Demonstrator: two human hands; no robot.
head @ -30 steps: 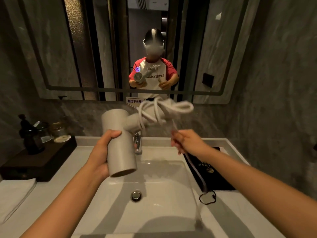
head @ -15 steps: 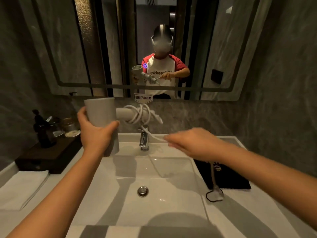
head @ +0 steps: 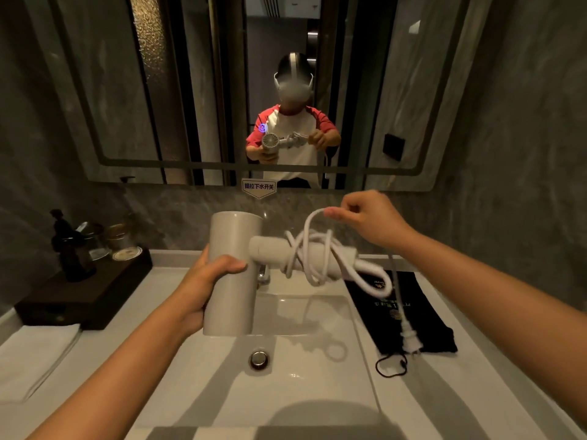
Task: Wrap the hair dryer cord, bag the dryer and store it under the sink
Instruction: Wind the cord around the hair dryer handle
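- Centre frame, your left hand (head: 203, 290) grips the hair dryer (head: 232, 274) barrel above the sink (head: 317, 392).
- Your right hand (head: 368, 220) pinches the cord (head: 313, 252), looped around the handle.
- The black bag (head: 422, 325) lies right of the basin.

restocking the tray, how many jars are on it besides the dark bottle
2 that I can make out: one jar right of the dark bottle, another jar beside it. The dim tray could hide more.

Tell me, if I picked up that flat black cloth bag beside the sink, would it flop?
Probably floppy: the flat black cloth bag lies limp and wrinkled on the white counter. Likely light too, since it looks thin and empty. Its thin black drawstring would probably dangle.
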